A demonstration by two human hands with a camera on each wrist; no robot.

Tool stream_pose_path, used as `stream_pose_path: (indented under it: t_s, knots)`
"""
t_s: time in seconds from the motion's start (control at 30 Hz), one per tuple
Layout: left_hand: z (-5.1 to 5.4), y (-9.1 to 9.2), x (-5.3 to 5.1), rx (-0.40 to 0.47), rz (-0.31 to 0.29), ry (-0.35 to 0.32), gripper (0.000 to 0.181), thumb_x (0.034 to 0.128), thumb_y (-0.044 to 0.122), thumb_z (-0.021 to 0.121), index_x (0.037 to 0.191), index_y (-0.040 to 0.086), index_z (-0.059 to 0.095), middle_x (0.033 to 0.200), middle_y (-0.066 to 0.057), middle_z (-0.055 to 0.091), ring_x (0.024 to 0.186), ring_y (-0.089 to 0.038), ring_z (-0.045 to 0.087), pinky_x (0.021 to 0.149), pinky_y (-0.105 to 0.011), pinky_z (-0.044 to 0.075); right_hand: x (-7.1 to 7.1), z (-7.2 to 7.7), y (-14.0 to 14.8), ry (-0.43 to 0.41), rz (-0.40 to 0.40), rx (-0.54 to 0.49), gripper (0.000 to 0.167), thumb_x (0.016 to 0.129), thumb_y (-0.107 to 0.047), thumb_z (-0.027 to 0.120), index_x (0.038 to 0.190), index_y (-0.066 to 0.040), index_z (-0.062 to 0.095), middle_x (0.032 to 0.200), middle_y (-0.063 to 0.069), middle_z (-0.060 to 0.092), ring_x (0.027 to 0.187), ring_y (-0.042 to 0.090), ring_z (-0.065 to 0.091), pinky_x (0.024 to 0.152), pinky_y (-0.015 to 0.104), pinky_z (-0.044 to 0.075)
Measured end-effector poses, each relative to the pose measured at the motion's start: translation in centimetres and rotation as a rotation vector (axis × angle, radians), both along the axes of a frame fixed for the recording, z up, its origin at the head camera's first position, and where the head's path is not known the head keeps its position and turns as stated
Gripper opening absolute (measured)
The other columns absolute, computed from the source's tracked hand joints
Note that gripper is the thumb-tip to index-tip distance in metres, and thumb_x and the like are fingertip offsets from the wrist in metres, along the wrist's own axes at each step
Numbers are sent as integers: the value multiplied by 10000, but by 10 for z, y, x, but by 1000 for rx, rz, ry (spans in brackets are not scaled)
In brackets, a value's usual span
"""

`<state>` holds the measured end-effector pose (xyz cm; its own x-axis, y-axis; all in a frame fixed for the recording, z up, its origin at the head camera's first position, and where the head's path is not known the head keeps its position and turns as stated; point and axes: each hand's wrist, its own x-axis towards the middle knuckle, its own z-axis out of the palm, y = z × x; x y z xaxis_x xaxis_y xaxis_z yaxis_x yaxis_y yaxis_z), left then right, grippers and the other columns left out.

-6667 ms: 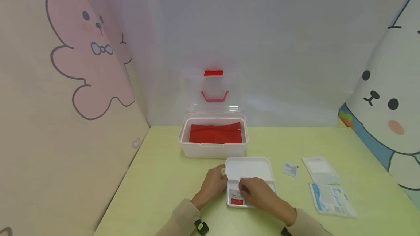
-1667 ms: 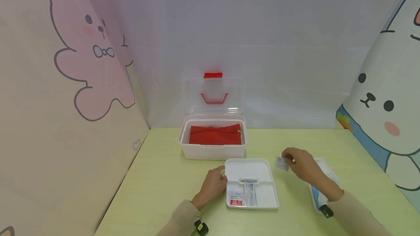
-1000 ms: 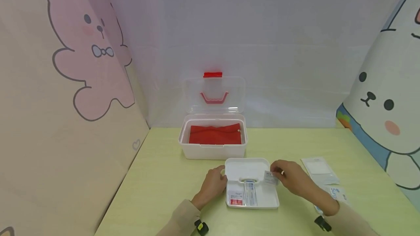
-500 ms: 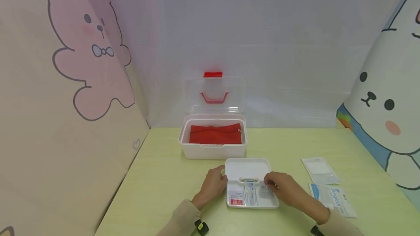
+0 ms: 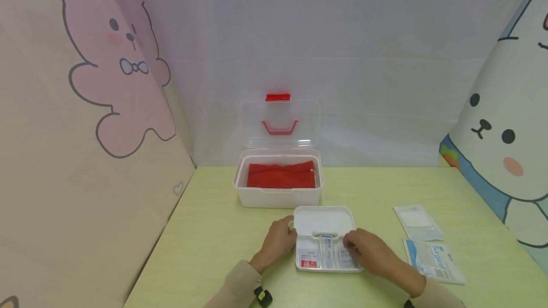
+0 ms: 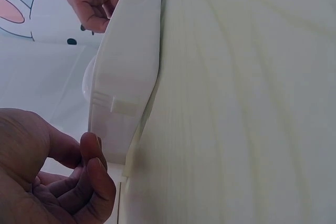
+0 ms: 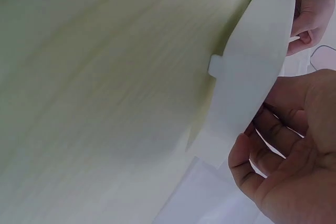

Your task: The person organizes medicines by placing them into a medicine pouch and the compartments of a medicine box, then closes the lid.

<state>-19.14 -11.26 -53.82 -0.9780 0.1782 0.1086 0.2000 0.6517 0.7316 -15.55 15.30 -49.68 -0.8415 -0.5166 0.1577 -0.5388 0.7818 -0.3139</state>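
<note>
A shallow white divided tray (image 5: 325, 220) lies on the table. My left hand (image 5: 276, 240) touches its left edge with fingertips; in the left wrist view the fingers (image 6: 92, 174) are loosely bent beside the rim. My right hand (image 5: 370, 251) reaches over the tray's right side, fingers bent at a small square printed sachet (image 5: 345, 258) in the front compartment. Its thumb and index tips are hidden behind the tray wall in the right wrist view, so whether they pinch the sachet is unclear. Left of the sachet lie a slim clear packet (image 5: 327, 252) and a red-and-white packet (image 5: 308, 257).
Behind the tray stands a white box (image 5: 278, 197) with its clear, red-handled lid (image 5: 278, 113) raised and a red cloth pouch (image 5: 280, 176) inside. A white dressing packet (image 5: 417, 222) and a blue-and-white "Surgical" packet (image 5: 433, 260) lie on the table at right.
My right hand has brought the sachet from the table leftward into the tray's front right compartment, where it now lies beside the slim packet. My left hand has stayed at the tray's edge.
</note>
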Motion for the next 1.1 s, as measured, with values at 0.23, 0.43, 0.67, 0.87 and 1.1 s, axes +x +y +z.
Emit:
stream_pose_path:
  t_s: [0.23, 0.43, 0.67, 0.87, 1.1]
  knots:
    - [-1, 0, 0, -5, 2, -5, 417, 903, 60, 541, 1306, -45, 571, 495, 78, 457, 393, -28, 402, 380, -210, 308, 2, 0, 0, 22, 36, 14, 117, 825, -44, 726, 878, -139, 682, 823, -87, 634, 750, 22, 538, 669, 259, 502]
    - [-1, 0, 0, -10, 5, -12, 417, 905, 71, 543, 1309, -31, 575, 502, 75, 482, 398, -26, 422, 390, -212, 327, 1, -4, 0, 26, 49, 52, 114, 823, -76, 736, 899, -144, 685, 851, -80, 653, 776, 46, 565, 696, 274, 516]
    - [-1, 0, 0, -9, 7, -6, 408, 908, 67, 549, 1303, -34, 579, 503, 76, 476, 403, -24, 421, 395, -212, 334, 0, -6, 1, 11, 62, 80, 115, 812, -124, 758, 899, -156, 690, 856, -94, 650, 790, 47, 574, 699, 281, 518]
    - [-2, 1, -1, -8, 8, 5, 405, 906, 70, 552, 1295, -38, 584, 499, 76, 468, 403, -34, 417, 395, -220, 336, 2, -3, 2, 15, 76, 76, 121, 812, -143, 763, 910, -162, 694, 876, -94, 656, 802, 50, 586, 705, 286, 523]
    - [-2, 0, -1, -11, 9, 4, 408, 904, 67, 552, 1296, -38, 583, 512, 70, 473, 412, -38, 422, 398, -221, 340, 3, 10, 2, 69, 69, 62, 123, 826, -164, 757, 937, -161, 703, 927, -85, 681, 868, 102, 631, 761, 336, 544]
